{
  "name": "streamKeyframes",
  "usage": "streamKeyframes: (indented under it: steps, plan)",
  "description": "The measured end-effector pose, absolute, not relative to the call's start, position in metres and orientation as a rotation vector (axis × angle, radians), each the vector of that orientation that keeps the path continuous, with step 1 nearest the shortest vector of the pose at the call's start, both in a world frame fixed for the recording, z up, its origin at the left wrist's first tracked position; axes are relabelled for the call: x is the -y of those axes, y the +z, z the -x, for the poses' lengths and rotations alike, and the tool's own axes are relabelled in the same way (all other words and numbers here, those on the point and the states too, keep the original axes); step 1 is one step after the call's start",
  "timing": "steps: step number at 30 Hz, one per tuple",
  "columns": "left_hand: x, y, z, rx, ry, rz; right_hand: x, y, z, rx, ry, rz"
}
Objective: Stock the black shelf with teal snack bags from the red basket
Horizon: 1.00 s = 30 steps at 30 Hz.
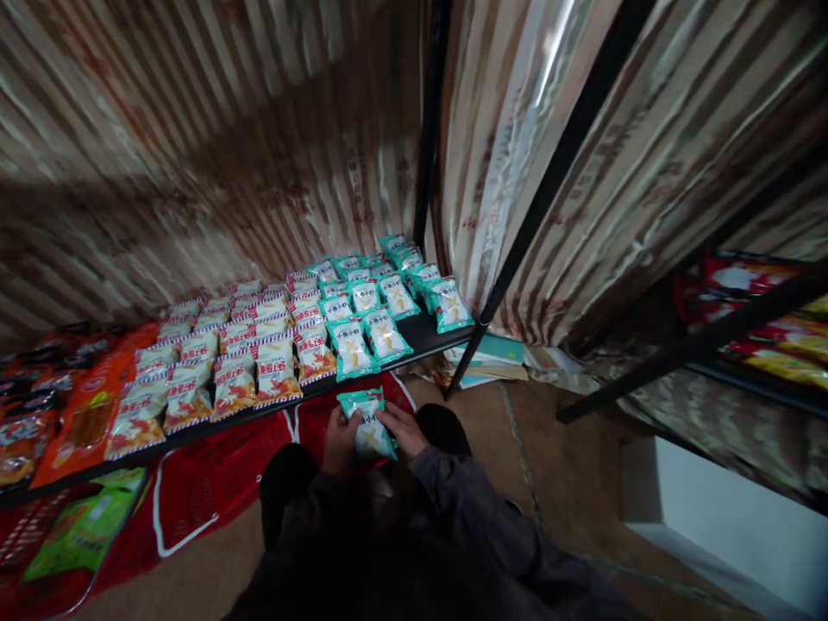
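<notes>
A teal and white snack bag (367,424) is held upright between my two hands, in front of the shelf edge. My left hand (341,438) grips its left side, with the thumb on the front. On its right side, my right hand (404,431) holds the bag by the upper edge, fingers pressed together. Just beyond are rows of matching teal bags (353,345) on the black shelf (423,332). White, red and blue striped bags (233,384) lie in rows to the left of them.
Orange bags (87,414) fill the shelf's left end. A red bag with white handles (210,483) and green packets (84,526) are below. Black posts (549,185) rise at the right, near another shelf with red and yellow packets (782,345). A white box (724,517) stands lower right.
</notes>
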State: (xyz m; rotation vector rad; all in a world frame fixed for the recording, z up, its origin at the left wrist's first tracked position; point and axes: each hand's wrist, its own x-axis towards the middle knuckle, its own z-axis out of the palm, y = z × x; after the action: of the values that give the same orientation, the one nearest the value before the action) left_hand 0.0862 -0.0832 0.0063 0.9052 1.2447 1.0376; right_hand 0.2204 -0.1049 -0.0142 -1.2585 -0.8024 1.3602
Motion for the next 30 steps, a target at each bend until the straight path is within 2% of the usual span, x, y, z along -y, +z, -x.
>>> streamKeyframes:
  steps: [8, 16, 24, 30]
  plan:
    - [0.085, 0.069, -0.094, -1.034, 1.181, -0.976, 0.086, 0.050, -0.225, 0.702, 1.344, 0.891]
    - [0.077, 0.092, -0.093, -0.943, 1.251, -1.073, 0.076, 0.089, -0.225, 0.662, 1.298, 0.841]
    - [0.074, 0.100, -0.093, -0.940, 1.310, -1.066, 0.072, 0.102, -0.225, 0.737, 1.315, 0.838]
    - [0.068, 0.111, -0.098, -0.933, 1.312, -1.040, 0.059, 0.099, -0.230, 0.784, 1.157, 0.959]
